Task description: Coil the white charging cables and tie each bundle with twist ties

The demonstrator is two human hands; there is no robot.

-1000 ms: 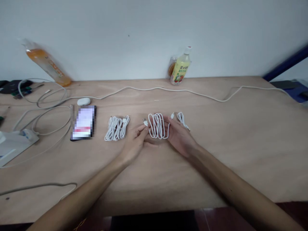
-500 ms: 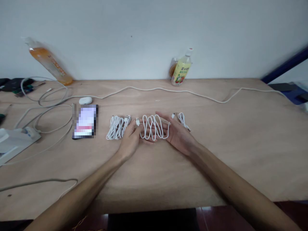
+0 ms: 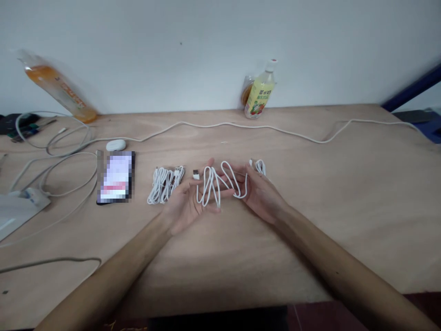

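Apparently at the step of arranging loops in a thin, white, plastic-coated USB cable (image 3: pixel 217 186), draped between hands over the pale wooden bench (image 3: pixel 220 262): across wide-open fingers of the left hand (image 3: pixel 184 202), against part-curled fingers of the right hand (image 3: pixel 261 192), impossible to tell if pinched. Next, seemingly calls for even support.

1. looks like an office or a workshop; cannot tell which
2. shown by a wooden tabletop (image 3: pixel 310 184) against a plain pale wall (image 3: pixel 155 59)
3. also by phone (image 3: pixel 117 177), yellow-labelled bottle (image 3: pixel 260 95), long cable (image 3: pixel 320 142)
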